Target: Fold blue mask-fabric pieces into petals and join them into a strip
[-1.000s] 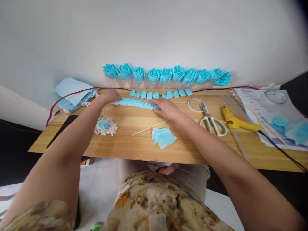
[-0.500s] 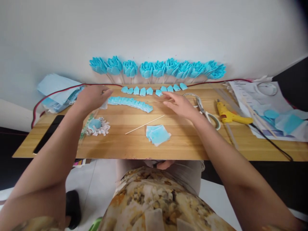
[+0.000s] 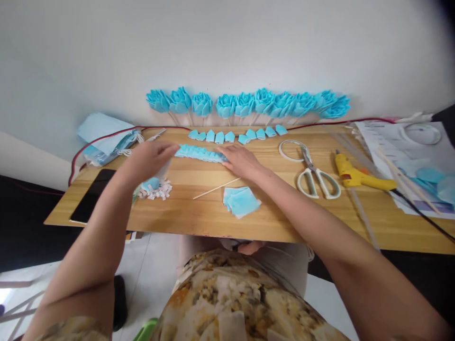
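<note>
A row of overlapping folded blue petals [image 3: 199, 153] lies across the middle of the table. At its left end is my left hand [image 3: 147, 160], fingers curled and closed on that end. A pale piece [image 3: 164, 168] shows under these fingers; whether it belongs to the row I cannot tell. My right hand [image 3: 243, 162] closes on the row's right end, fingers above and thumb below. Right in front of my right hand lie a thin wooden stick [image 3: 215, 189] and a small stack of blue squares [image 3: 242, 201].
Single folded petals [image 3: 229, 137] line up behind. Blue fabric flowers [image 3: 245, 104] on sticks lean against the wall. Scissors [image 3: 313, 170], a roll of tape [image 3: 280, 151] and a yellow glue gun [image 3: 362, 179] lie right; blue masks [image 3: 106, 135], a phone [image 3: 93, 195] and a fringed flower [image 3: 156, 190] lie left.
My right hand has moved left and down onto the right end of the petal row, uncovering the scissors. My left hand stays near the left end. The view has shifted slightly left.
</note>
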A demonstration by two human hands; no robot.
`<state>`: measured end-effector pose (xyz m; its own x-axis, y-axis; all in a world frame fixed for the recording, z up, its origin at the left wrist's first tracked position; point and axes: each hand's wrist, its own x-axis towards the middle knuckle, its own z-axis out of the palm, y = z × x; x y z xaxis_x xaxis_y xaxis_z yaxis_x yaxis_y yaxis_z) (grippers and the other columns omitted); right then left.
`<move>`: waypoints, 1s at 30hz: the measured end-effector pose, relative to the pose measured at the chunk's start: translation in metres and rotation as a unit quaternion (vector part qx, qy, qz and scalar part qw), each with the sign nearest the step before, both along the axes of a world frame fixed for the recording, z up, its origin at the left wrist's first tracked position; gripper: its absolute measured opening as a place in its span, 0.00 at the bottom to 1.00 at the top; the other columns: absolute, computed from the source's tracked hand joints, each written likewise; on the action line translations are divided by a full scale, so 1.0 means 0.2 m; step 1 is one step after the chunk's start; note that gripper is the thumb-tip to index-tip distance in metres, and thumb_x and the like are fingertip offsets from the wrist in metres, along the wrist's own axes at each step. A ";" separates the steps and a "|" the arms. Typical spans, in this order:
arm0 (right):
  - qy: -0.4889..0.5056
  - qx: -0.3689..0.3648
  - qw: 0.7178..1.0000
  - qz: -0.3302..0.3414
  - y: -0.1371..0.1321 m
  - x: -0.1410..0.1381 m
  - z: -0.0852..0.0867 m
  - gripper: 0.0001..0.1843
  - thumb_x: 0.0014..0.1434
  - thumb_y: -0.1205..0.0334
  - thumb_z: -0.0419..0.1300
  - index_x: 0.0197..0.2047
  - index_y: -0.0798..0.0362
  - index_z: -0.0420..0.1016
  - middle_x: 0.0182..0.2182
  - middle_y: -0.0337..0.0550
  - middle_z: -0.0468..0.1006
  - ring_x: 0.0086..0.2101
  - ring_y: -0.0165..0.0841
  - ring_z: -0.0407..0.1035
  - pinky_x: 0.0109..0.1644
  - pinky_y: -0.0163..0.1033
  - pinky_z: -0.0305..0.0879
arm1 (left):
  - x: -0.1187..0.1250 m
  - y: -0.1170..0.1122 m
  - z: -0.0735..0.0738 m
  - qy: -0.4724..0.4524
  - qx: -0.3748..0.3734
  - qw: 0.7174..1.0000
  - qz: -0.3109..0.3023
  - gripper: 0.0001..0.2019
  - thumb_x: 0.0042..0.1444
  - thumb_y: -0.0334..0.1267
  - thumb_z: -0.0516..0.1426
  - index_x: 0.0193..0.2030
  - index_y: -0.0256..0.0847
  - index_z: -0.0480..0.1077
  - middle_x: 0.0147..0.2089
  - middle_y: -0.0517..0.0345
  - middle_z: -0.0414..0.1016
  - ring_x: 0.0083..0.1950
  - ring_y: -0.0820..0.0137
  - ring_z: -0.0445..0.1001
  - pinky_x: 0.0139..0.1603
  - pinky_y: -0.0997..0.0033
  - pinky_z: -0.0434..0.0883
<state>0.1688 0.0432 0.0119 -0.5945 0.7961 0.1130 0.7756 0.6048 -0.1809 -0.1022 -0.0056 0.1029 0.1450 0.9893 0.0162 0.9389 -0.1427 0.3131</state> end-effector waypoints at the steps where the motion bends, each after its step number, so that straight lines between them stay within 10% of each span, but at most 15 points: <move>1: 0.005 0.001 1.000 0.000 0.00 0.05 -0.01 0.28 0.66 0.65 0.58 0.68 0.55 0.64 0.57 0.57 0.77 0.58 0.50 0.69 0.60 0.54 0.66 | 0.01 -0.05 -0.03 -0.004 -0.014 1.000 -0.002 0.25 0.65 0.54 0.48 0.52 0.42 0.78 0.50 0.54 0.82 0.50 0.59 0.77 0.52 0.66 0.69; 8: 0.126 0.017 0.992 -0.011 -0.08 0.35 -0.03 0.30 0.64 0.56 0.60 0.68 0.50 0.65 0.62 0.55 0.74 0.60 0.52 0.67 0.62 0.60 0.65 | 0.01 -0.27 -0.17 -0.004 -0.065 0.998 0.022 0.25 0.66 0.52 0.45 0.58 0.47 0.76 0.53 0.53 0.82 0.53 0.55 0.79 0.50 0.63 0.70; 30: 0.288 0.075 0.951 -0.085 -0.13 0.41 -0.09 0.21 0.66 0.56 0.56 0.59 0.51 0.75 0.50 0.49 0.83 0.52 0.47 0.75 0.58 0.57 0.70 | 0.13 0.10 -0.21 0.086 -0.053 0.995 -0.006 0.25 0.64 0.39 0.42 0.57 0.43 0.76 0.60 0.54 0.79 0.61 0.58 0.75 0.62 0.61 0.69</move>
<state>0.2511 0.0177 -0.0058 -0.2632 0.8245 0.5009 0.6634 0.5316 -0.5265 -0.0760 0.0152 0.0610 0.1482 0.9823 -0.1150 0.9784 -0.1286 0.1618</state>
